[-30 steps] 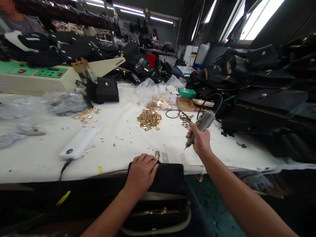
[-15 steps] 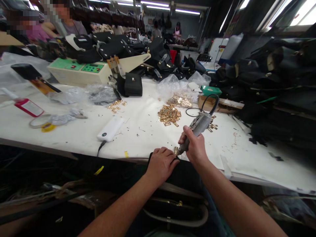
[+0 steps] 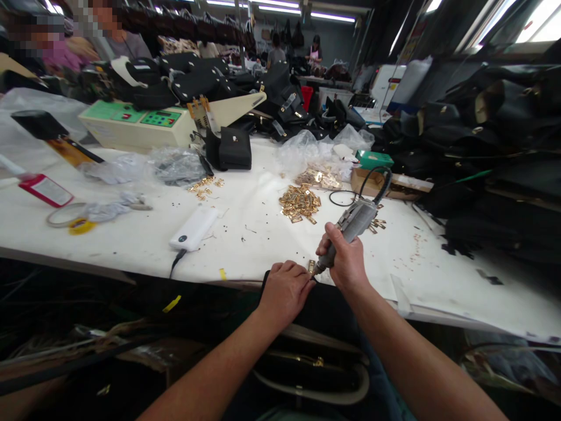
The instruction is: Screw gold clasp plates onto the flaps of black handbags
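My right hand (image 3: 344, 257) is wrapped round a grey electric screwdriver (image 3: 357, 219), its cable rising from the top end. The tip points down and left at a small gold metal plate (image 3: 311, 266) on the edge of a black bag (image 3: 326, 307). My left hand (image 3: 287, 289) grips that bag's edge, fingers bent over it and thumb beside the driver's tip. The bag hangs at the table's front edge, over my lap, with a zipper (image 3: 318, 361) showing inside. Whether the tip touches a screw is too small to tell.
A pile of gold metal plates (image 3: 300, 203) lies on the white table (image 3: 245, 204). A white power bank (image 3: 195, 228), a red bottle (image 3: 46, 190) and a cream machine (image 3: 135, 128) stand to the left. Black bags (image 3: 460, 128) are heaped at the right; people work farther back.
Both hands, the screwdriver and the bag keep nearly the same place. The view has shifted slightly, so things on the left sit a little farther left.
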The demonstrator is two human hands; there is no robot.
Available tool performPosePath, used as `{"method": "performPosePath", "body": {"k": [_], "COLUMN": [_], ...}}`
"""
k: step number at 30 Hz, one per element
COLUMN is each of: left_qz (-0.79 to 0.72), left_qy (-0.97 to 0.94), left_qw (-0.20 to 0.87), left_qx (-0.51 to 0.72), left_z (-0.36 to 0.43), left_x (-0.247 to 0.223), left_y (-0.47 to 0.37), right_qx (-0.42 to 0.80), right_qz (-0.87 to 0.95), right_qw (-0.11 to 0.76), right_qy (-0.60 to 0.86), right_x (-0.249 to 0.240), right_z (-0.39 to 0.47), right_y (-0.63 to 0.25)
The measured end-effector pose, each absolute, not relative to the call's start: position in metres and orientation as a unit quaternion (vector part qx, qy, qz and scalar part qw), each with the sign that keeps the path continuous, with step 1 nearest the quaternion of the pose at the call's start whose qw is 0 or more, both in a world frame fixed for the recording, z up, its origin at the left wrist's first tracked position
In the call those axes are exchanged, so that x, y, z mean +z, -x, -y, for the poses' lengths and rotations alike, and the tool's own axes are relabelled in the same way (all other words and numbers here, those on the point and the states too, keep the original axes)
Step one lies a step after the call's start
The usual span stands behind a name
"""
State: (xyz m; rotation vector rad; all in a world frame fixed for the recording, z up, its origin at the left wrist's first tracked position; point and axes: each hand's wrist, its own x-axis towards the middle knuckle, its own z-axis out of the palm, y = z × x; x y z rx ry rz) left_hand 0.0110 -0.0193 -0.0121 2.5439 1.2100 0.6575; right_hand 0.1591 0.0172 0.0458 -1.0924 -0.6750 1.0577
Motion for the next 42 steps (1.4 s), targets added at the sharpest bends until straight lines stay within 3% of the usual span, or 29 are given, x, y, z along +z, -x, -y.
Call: {"method": "performPosePath", "body": {"k": [42], "left_qz": [-0.414], "left_qy": [-0.869], "left_qw": [0.134], "left_qx": [0.236], "left_z": [0.0188], "left_x": [-0.0125], "left_y": [-0.0111], "right_qx": [0.456], "right_qz": [0.308], "right_qw": [0.673], "right_qy": [0.494], "right_x": [0.0465], "right_z": [-0.0207], "right_y": [-0.1605]}}
